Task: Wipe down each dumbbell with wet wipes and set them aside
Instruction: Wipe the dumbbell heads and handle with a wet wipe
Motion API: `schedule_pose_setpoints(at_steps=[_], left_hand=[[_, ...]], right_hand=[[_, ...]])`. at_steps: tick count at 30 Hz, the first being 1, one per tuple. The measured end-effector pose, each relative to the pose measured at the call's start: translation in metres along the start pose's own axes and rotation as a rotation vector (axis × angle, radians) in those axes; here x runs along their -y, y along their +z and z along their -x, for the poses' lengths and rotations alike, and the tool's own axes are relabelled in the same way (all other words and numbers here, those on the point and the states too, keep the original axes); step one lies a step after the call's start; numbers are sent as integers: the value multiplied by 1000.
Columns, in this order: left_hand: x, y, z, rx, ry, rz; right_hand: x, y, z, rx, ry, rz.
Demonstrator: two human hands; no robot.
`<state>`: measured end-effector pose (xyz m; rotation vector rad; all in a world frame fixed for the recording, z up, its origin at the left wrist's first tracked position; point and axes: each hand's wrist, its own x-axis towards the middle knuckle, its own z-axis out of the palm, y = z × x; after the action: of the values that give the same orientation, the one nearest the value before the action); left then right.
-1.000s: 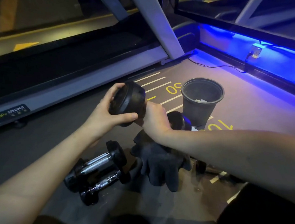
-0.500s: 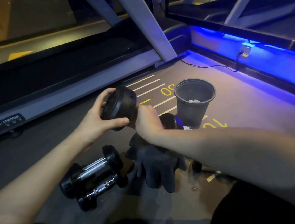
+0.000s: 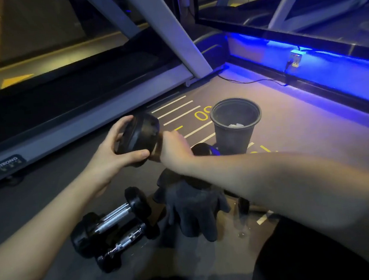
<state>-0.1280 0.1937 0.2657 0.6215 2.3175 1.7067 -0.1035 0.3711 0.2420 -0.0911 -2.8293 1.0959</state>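
Observation:
I hold a black dumbbell (image 3: 140,134) up over the floor. My left hand (image 3: 113,155) grips its near end weight. My right hand (image 3: 175,151) is closed round the handle, which it hides. A dark grey cloth (image 3: 191,208) hangs down from under that hand. The dumbbell's far end weight (image 3: 202,151) shows just beyond my right wrist. Two more black dumbbells with chrome handles lie side by side on the floor below my left forearm, one (image 3: 112,219) behind the other (image 3: 123,241).
A dark bin (image 3: 236,130) with a white scrap inside stands on the floor right of my hands. A treadmill frame (image 3: 101,116) runs along the left and back. A blue-lit ledge with a socket and cable (image 3: 294,58) lines the right side.
Both hands keep their grip on the raised dumbbell and the cloth still hangs below. The view has shifted a little; nothing on the floor has moved.

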Motion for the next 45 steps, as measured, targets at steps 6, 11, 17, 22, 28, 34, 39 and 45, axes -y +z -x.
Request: schedule_pose_setpoints(at_steps=[6,11,17,22,28,34,39,45], left_hand=[[5,0,-2,-4,3,23],[14,-9,-3,28,3,26],[17,-8,0,3,-1,45],[16,-4,0,-16,19,34],[19,-13,-1,64,-5,-12],[20,-8,4,86,29,5],[19,-9,1,56,38,9],[16,-9,-1,80,60,-22]], right_hand=[[1,5,3,-67,-9,7],[-2,-19,-23,294,-64,-113],[-1,6,-7,61,-56,33],[-6,18,1,-114,-133,124],[-9,-1,-19,136,-155,-30],[-11,6,-22,180,-155,-37],[-16,22,-16,46,-179,-74],[-16,20,-9,-162,-220,-25]])
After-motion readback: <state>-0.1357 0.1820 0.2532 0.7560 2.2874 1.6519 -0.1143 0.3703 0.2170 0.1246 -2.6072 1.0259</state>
